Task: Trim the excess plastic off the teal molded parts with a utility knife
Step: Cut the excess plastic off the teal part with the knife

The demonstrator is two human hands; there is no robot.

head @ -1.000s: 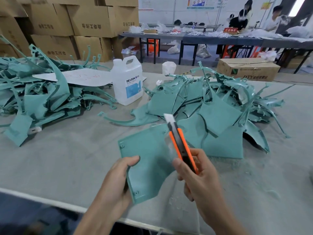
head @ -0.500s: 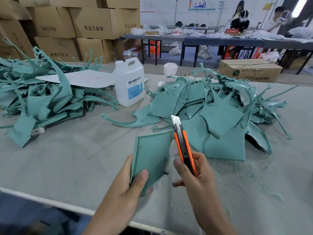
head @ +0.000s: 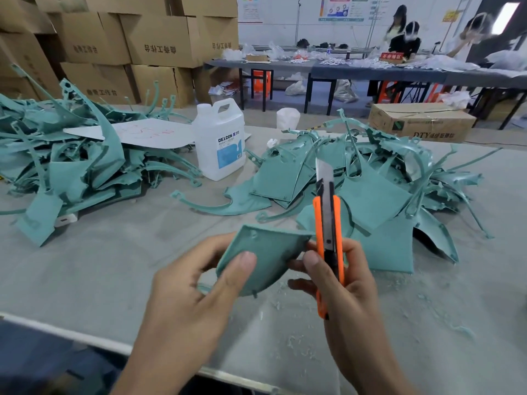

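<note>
Holding teal molded part [head: 268,252] above the table [head: 99,266] in left hand [head: 188,297], thumb pressed on top, fingers curled beneath. Gripping orange utility knife [head: 328,232] upright just beside it, right hand [head: 345,289] fingers clamped round handle, blade out. Beyond: heaps of teal parts [head: 370,201], white jug [head: 219,141].

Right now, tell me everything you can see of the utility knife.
The utility knife has an orange plastic body with a black centre track and a silver blade slid well out. It stands nearly upright, blade up. The right hand grips its lower half, thumb across the front, and the butt end sticks out below the thumb. The blade is clear of the held teal part, whose right corner reaches the orange body; whether they touch I cannot tell.
</note>
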